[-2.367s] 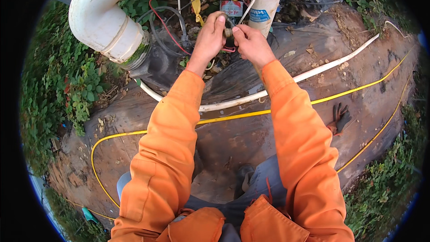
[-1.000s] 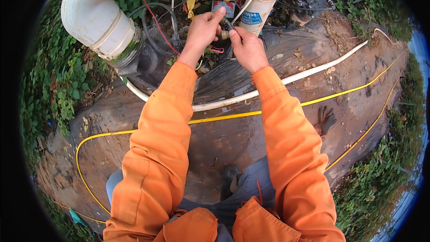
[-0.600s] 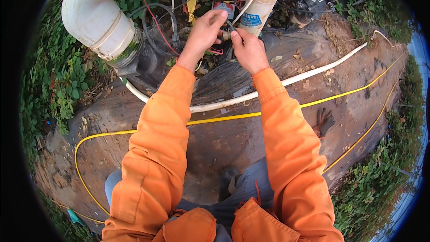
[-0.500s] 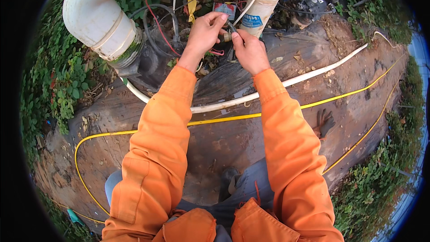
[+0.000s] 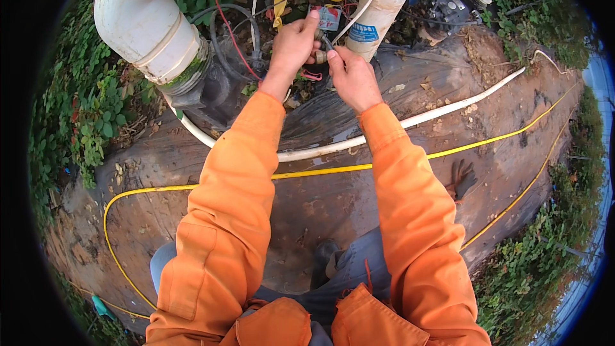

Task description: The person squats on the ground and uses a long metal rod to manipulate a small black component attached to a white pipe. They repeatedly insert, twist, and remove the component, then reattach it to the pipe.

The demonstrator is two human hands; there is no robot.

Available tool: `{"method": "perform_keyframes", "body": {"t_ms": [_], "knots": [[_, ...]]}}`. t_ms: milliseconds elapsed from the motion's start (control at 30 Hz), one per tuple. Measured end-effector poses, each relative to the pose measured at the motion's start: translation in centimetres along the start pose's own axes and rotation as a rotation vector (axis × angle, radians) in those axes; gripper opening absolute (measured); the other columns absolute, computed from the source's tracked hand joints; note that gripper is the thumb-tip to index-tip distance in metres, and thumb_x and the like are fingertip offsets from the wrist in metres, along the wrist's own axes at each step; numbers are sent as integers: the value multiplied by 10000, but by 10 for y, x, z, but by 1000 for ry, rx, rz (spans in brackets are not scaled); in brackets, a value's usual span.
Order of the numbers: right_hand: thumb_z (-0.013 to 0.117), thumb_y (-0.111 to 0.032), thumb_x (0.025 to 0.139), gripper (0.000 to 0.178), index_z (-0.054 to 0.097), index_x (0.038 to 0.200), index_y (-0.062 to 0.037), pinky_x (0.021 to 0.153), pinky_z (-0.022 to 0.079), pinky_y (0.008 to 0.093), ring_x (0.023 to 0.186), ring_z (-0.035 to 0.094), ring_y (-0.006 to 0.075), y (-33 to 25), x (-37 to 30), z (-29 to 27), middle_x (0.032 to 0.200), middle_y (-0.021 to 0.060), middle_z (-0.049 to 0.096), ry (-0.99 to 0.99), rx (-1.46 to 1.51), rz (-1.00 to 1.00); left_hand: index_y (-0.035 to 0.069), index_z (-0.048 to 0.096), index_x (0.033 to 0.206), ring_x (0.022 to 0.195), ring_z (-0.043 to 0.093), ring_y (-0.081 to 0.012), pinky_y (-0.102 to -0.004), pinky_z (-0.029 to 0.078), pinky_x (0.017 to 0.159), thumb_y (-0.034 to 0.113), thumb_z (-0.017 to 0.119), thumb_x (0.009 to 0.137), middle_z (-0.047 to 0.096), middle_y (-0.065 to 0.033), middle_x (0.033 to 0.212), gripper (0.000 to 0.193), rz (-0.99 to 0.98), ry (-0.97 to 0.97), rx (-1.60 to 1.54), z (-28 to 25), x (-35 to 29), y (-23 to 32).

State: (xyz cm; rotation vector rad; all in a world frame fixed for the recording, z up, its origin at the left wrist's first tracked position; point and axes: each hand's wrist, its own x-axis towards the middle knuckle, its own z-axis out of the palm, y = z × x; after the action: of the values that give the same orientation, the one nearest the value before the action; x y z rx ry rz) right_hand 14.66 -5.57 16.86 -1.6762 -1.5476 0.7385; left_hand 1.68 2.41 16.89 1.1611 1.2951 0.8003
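muddy sheeting (image 5: 320, 202); small brownish fitting (image 5: 320, 57) at fingers (image 5: 334, 64)

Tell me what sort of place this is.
Probably an outdoor pipework site: a thick white elbow pipe, leafy plants, and a yellow hose or cable lying across brown ground.

Arms (image 5: 225, 218) outstretched, bare hands (image 5: 293, 46) close together, fingers (image 5: 345, 53) curled
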Motion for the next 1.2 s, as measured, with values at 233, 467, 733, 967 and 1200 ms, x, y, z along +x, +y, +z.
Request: {"method": "perform_keyframes", "body": {"t_ms": [233,467,733,967,1200], "knots": [[497,-268,981,293,562,858,-10,599,461,408,625,584,293,20,6,-1,666,131,589,-117,227,91,61,596,1160,692,624,-90,-222,494,523,402,594,945,626,-35,851,403,28,-62,107,-4,0,7],[456,-300,1026,274,549,915,-68,426,288,215,498,347,34,14,3,-8,713,-23,458,-292,621,347,22,626,1104,615,587,-82,-235,508,497,342,658,907,636,-42,766,377,266,-205,34,-12,-3,-9],[444,-312,1031,261,539,949,-83,445,276,206,511,314,40,25,2,1,780,-21,489,-392,829,442,-6,623,955,481,604,-125,-265,476,464,403,566,945,625,-45,618,413,174,-55,325,-10,-10,9],[455,-321,1025,295,529,880,-75,440,299,217,503,344,36,28,1,-6,730,-27,464,-286,626,365,-17,588,1048,563,636,-135,-252,484,486,382,508,977,608,-30,711,413,29,-120,304,-9,-8,18],[486,-310,998,319,602,914,-25,445,401,270,485,480,86,18,3,-17,653,-2,534,-188,468,286,35,540,1023,772,635,-159,-283,490,567,290,463,960,612,-68,900,273,-74,-151,-214,-10,-14,5]]}}
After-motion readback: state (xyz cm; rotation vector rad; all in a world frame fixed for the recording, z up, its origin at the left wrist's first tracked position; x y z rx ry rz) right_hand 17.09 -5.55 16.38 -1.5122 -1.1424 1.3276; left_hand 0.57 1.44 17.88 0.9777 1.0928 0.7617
